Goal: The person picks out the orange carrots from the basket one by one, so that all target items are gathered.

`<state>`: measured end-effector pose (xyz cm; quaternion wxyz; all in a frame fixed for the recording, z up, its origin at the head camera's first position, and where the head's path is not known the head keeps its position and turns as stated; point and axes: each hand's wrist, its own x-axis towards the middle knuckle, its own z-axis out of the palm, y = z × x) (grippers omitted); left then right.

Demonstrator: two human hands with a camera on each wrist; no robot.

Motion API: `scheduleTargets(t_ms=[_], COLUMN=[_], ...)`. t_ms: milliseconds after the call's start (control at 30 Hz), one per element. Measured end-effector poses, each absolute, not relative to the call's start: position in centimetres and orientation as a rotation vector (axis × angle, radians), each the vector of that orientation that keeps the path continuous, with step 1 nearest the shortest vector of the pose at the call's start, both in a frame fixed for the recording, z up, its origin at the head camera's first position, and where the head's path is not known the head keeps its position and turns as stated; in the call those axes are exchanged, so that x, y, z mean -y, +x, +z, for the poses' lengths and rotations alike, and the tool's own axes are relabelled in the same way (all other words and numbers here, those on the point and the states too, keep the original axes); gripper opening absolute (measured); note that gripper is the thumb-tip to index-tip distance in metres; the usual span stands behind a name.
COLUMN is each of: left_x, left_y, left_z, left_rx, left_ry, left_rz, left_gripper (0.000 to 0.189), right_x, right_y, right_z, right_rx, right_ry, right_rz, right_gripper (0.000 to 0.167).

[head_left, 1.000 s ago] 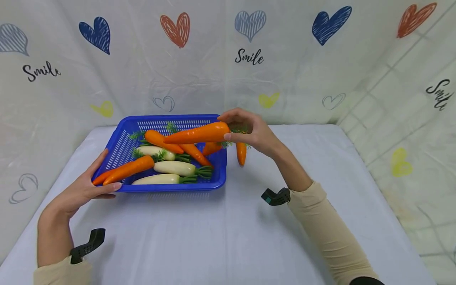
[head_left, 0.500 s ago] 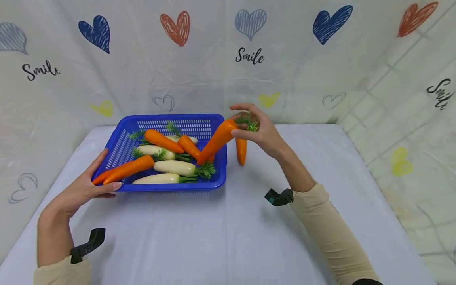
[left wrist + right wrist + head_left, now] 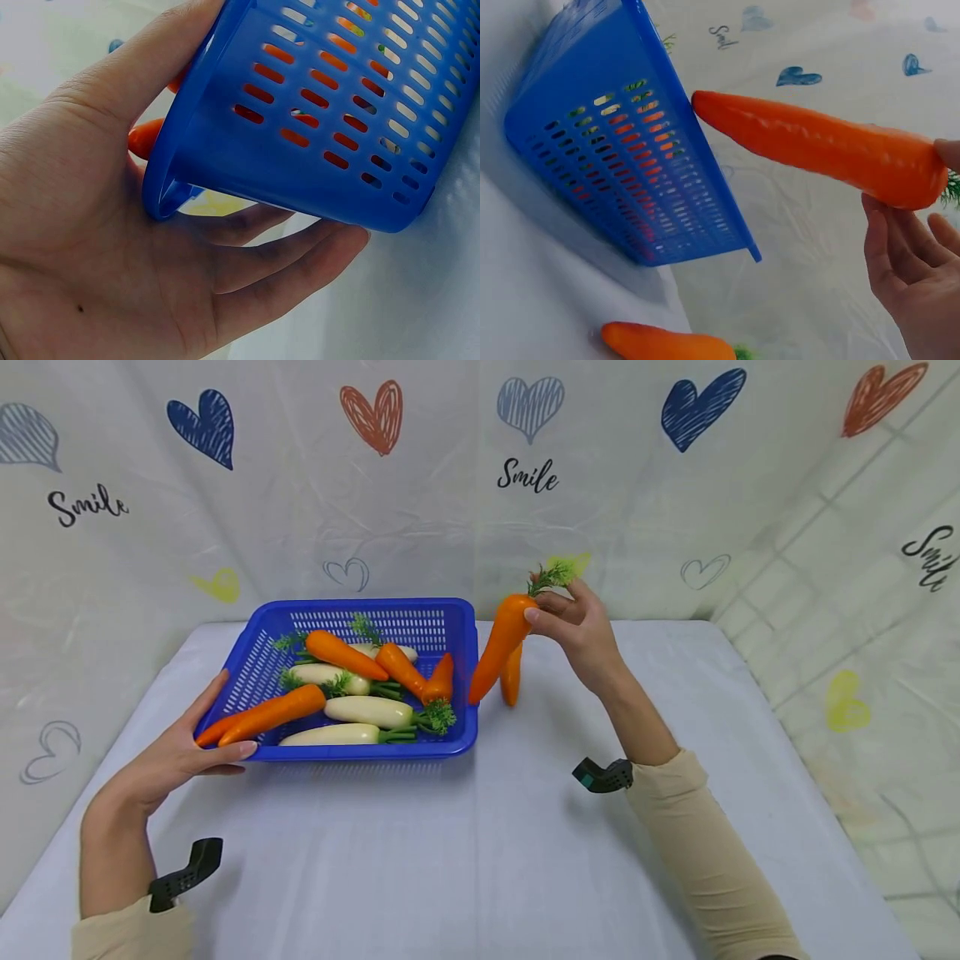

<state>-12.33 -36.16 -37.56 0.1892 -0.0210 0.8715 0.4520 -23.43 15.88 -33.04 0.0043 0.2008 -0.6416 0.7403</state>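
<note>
In the head view my right hand pinches a large orange carrot near its leafy top, tip pointing down beside the basket's right rim. The right wrist view shows the same carrot with thumb and fingers at its thick end. My left hand grips the left front corner of a blue plastic basket, its thumb and fingers on either side of the rim. Inside lie several orange carrots and several white radishes with green tops.
Another carrot lies on the white tablecloth just right of the basket, partly behind the held one. A pale curtain printed with hearts hangs behind the table. Both wrists carry a black mount.
My right hand has drawn the carrot rightward from over the basket to beside its right rim. The carrot has swung from nearly level to steeply tilted, tip down. The left hand stays at the corner.
</note>
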Motion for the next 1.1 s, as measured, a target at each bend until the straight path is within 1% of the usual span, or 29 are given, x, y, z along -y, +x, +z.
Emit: scheduleTargets(t_ms=[167, 333, 500, 667, 867, 1100], left_x=[36.1, 36.1, 36.1, 36.0, 36.0, 36.2], left_y=[-12.3, -12.3, -12.3, -12.3, -12.3, -12.2], left_z=[-37.5, -37.5, -37.5, -37.6, -37.7, -37.6], left_rx=[-2.45, -2.449, -2.451, -2.445, -2.434, -2.422], left_ry=[-0.055, -0.047, -0.052, -0.052, -0.055, -0.054], left_rz=[1.276, 1.283, 1.278, 1.288, 1.284, 1.284], left_gripper=[0.106, 0.105, 0.105, 0.104, 0.105, 0.104], right_x=[-16.7, -17.3, -17.9, -18.5, -19.6, -20.9], right_y=[-23.8, -24.0, -24.2, -24.4, -24.7, -25.4], right_z=[-33.5, -34.1, -34.7, -35.3, -36.0, -37.3], right_rx=[1.95, 1.955, 2.009, 2.075, 2.18, 2.196], right_ry=[0.555, 0.535, 0.548, 0.554, 0.468, 0.354], right_rz=[2.32, 2.263, 2.194, 2.121, 2.06, 2.177], right_gripper=[0.027, 0.021, 0.018, 0.023, 0.028, 0.03])
